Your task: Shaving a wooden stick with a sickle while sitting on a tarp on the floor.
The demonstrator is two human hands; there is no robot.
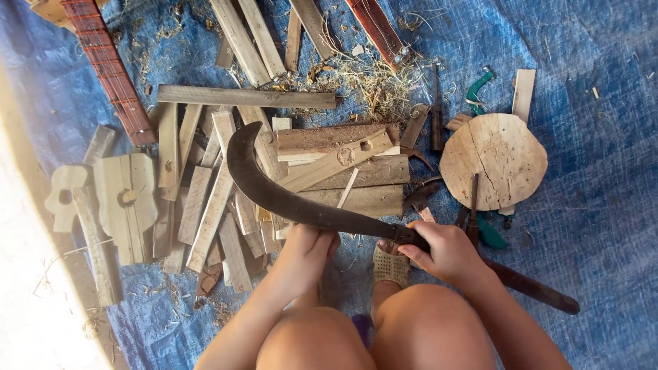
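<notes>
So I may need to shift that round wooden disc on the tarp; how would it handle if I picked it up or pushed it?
The round wooden disc looks stiff and fairly light, being a thin flat board. Cracks run across its face, so it may split if flexed or dropped. Lying flat on the blue tarp, it should slide rather than roll or tip.

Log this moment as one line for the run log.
left hand: under curved blade | right hand: grips blade handle | below: wood slats, blue tarp | near: round wooden disc
</notes>
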